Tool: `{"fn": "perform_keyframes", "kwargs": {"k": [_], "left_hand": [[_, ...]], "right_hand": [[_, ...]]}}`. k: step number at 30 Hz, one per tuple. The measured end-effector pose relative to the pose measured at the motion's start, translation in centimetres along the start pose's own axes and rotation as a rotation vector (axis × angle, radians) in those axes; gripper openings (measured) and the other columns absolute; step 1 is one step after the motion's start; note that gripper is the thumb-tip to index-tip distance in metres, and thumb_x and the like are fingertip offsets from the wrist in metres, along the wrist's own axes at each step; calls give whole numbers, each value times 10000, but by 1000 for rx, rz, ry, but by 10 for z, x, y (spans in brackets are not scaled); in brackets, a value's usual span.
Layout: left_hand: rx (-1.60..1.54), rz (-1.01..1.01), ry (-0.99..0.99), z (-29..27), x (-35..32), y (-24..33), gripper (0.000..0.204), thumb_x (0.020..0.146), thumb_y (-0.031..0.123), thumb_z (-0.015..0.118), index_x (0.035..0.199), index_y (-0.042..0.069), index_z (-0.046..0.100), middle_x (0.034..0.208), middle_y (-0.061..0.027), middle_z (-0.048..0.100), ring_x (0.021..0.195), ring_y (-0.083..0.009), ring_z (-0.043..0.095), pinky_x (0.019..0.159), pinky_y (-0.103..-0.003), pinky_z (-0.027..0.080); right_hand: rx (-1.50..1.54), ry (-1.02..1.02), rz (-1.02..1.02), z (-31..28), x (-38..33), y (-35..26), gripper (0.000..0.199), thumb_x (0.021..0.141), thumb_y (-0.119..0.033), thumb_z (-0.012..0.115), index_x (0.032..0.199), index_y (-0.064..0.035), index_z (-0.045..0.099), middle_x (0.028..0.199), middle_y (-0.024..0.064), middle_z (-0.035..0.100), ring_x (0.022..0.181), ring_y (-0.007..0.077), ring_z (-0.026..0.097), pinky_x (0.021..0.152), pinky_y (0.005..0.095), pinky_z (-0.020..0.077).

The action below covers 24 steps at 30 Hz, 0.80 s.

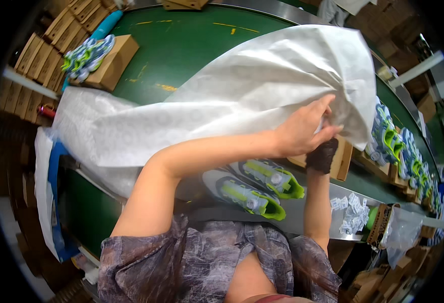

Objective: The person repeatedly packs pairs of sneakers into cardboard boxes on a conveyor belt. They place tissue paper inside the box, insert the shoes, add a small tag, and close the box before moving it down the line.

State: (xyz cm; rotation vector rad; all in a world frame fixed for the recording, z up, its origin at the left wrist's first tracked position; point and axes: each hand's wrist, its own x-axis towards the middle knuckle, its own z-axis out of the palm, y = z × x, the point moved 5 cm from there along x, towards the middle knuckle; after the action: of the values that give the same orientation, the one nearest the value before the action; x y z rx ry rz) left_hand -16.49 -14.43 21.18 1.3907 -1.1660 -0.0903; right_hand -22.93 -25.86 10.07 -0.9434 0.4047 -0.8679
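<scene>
A large sheet of thin white paper (222,113) is lifted in a billow over the work surface. My left hand (302,126) crosses in front of my body to its right part, thumb and fingers spread beside the creases. The right hand (325,146), dark covering at its wrist, is just below; its fingers are hidden behind my left hand and the paper. Creases gather in the sheet just above both hands. Under my left forearm, a pair of grey and lime-green sneakers (252,189) lies close to my body, partly covered.
More sneakers (385,134) stand along the green conveyor (181,40) at right. Another pair (88,56) rests on a brown box (116,63) at far left. An open carton (342,159) sits beyond my right wrist. Small white packets (352,212) are piled near a basket (382,224).
</scene>
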Motion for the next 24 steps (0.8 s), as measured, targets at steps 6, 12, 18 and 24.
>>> {"fn": "perform_keyframes", "kwargs": {"k": [6, 12, 18, 24], "left_hand": [[886, 61, -357, -40, -74, -94, 594, 685, 388, 654, 1181, 118, 468, 1271, -179, 369, 1251, -326, 264, 928, -643, 149], [1472, -373, -102, -188, -102, -142, 723, 696, 486, 619, 1247, 71, 404, 1342, -188, 254, 1259, -331, 228, 940, -594, 186], [4, -1588, 83, -251, -189, -228, 916, 719, 531, 612, 1283, -93, 249, 1260, -167, 390, 1117, -291, 428, 880, -428, 383], [-132, -1319, 120, -244, -181, -262, 694, 728, 347, 674, 1218, -61, 399, 1194, -167, 474, 1067, -224, 481, 869, -335, 408]], "right_hand": [[-67, 708, -102, -215, 46, -59, 184, 812, -254, 583, 754, -94, 513, 542, 5, 507, 486, 133, 511, 452, 224, 422], [253, 45, -19, -396, 31, -102, 182, 809, -266, 509, 900, -126, 579, 924, 48, 590, 857, 180, 561, 669, 326, 435], [107, 715, 152, -330, -14, -69, 241, 778, -311, 601, 825, -87, 525, 884, 82, 581, 831, 188, 546, 689, 331, 439], [-775, 741, 114, -234, -91, -87, 486, 738, -321, 662, 1048, -18, 441, 1058, 85, 491, 920, 235, 493, 751, 334, 404]]}}
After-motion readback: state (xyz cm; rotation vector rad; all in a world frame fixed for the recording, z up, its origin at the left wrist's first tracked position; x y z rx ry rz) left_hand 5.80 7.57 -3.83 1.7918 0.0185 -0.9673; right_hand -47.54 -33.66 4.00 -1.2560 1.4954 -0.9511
